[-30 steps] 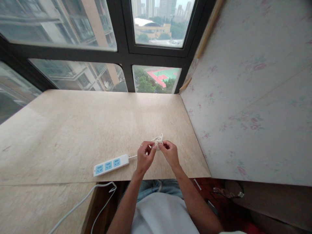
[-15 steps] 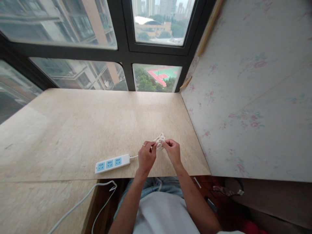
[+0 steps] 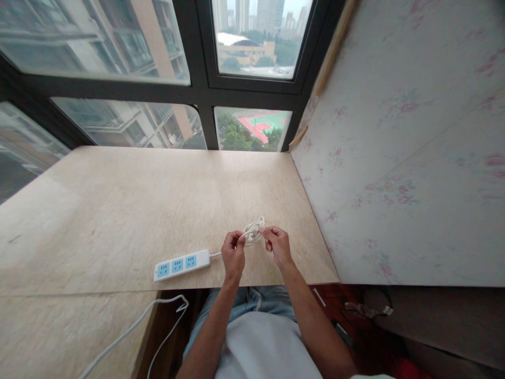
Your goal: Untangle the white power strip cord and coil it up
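Note:
A bundle of white power cord lies looped between my two hands, just above or on the stone-look sill. My left hand pinches the bundle's left side between thumb and finger. On the other side my right hand is closed at the fingertips on the cord's right edge; the exact strand it grips is too small to make out. To the left rests a white power strip with three blue socket faces. Its cord leaves the right end and runs behind my left hand.
The pale sill extends to a dark window frame. A flower-patterned wall rises close on the right. Another white cable hangs across the sill's lower left edge. Dark items lie on the floor at lower right.
My left hand has shifted slightly left and the cord bundle looks more spread out, its loops showing more between the hands. The power strip stays where it was.

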